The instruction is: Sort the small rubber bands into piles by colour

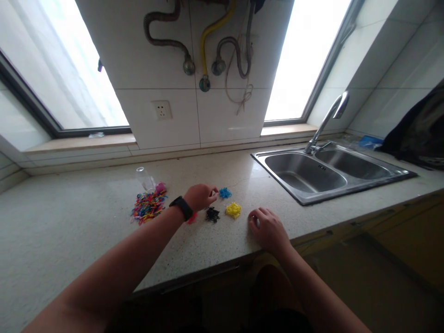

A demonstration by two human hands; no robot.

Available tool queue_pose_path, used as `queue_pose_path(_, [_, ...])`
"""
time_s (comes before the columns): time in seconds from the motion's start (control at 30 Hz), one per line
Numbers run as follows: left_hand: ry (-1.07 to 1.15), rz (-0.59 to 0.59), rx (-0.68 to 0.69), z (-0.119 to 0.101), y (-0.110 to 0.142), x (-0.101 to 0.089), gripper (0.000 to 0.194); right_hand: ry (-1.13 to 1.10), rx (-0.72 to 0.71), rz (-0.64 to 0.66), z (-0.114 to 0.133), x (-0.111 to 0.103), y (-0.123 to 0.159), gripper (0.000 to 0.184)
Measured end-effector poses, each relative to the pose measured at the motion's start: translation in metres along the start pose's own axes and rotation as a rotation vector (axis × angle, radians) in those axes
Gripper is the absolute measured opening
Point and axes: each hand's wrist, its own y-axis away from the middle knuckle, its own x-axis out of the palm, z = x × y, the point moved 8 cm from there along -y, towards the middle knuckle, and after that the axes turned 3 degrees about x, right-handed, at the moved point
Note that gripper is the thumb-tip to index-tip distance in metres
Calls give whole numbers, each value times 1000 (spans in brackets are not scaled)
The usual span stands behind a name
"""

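Observation:
My left hand (203,196), with a black watch on its wrist, reaches over the counter. Its fingers are pinched together just left of a small pile of blue rubber bands (225,192); whatever is between them is too small to make out. Below lie a black pile (212,214) and a yellow pile (233,210) of bands. A red pile (191,217) is partly hidden by my left wrist. Mixed-colour bands (148,206) form a larger heap to the left. My right hand (268,227) rests at the counter's front edge, fingers loosely curled with a gap at the thumb, apparently holding nothing.
A clear plastic container (147,181) lies behind the mixed heap, beside a pink piece (160,188). A double steel sink (301,201) with a faucet (326,122) is set into the speckled counter (86,199) at right. A dark bag (419,129) sits beyond it.

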Motion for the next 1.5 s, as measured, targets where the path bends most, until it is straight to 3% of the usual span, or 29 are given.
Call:
queue_pose_path(0.13, [225,-70,83,-1,62,-14,28,14,-7,3,0,1,-1,11])
queue_pose_path(0.27, [395,-39,18,16,125,-9,29,24,-12,-2,0,2,-3,11])
queue_pose_path(0.4, [450,31,15,23,161,-2,29,30,-27,-28,0,1,-3,13])
queue_pose_path(0.77, [486,64,52,27,170,15,27,17,-9,-59,-1,-1,0,16])
queue_pose_path(1.03, [632,121,65,38,171,19,23,14,57,30,-9,10,-9,19])
queue_pose_path(1.5, [644,195,78,33,178,10,21,56,61,84,-8,13,-11,15])
